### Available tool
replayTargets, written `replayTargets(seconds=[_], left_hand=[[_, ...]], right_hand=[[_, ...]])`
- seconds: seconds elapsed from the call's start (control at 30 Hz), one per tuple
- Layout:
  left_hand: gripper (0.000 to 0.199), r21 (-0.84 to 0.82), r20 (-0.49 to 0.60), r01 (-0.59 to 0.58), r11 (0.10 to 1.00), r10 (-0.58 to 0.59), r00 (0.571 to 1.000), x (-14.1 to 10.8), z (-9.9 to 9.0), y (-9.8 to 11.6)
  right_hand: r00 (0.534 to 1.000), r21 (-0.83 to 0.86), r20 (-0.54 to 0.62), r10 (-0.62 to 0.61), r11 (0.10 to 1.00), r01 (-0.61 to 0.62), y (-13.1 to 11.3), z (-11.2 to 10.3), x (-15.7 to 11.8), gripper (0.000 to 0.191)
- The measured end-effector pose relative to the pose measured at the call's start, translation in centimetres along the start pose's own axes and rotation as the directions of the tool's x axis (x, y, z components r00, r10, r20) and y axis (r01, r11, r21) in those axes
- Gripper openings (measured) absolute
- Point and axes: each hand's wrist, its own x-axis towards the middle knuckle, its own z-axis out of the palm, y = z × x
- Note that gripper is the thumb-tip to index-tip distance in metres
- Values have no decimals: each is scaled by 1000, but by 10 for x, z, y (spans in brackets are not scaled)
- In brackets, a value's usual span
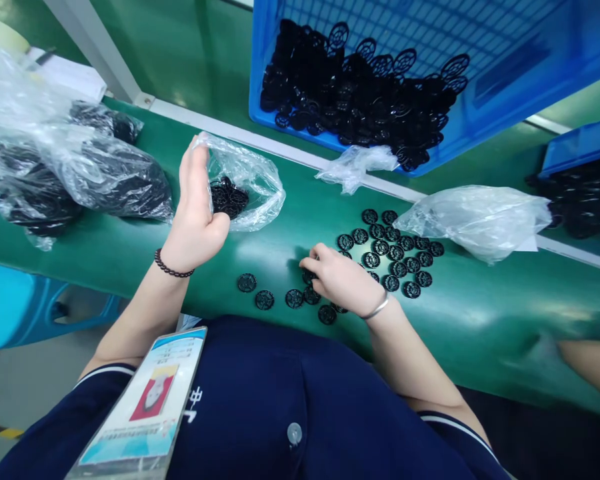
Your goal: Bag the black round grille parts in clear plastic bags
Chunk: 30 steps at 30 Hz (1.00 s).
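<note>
Plastic bag (263,190) (black parts (230,199) inside)

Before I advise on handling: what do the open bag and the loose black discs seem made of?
Open bag: probably thin, glossy plastic film, being see-through, crinkled. Loose black discs: likely plastic, glossy by their highlights; possibly painted metal.

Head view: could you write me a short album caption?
Left hand at a clear bag of black parts, right hand among loose black discs on a green tabletop.
</note>
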Motion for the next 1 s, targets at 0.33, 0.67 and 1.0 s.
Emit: replayTargets(seconds=[0.33, 0.67, 1.0], left_hand=[[81, 29, -19, -18, 999, 18, 1000, -2, 11, 9], [79, 57, 7, -14, 998, 14, 1000, -6, 10, 12], [84, 118, 33, 20, 993, -24, 999, 2, -4, -10]], right_hand=[[986, -6, 28, -162, 987, 162, -3, -2, 19, 27], [865, 33, -395, -310, 936, 351, -18, -60, 58, 26], [808, 6, -237, -540, 831, 557, -78, -22, 67, 28]])
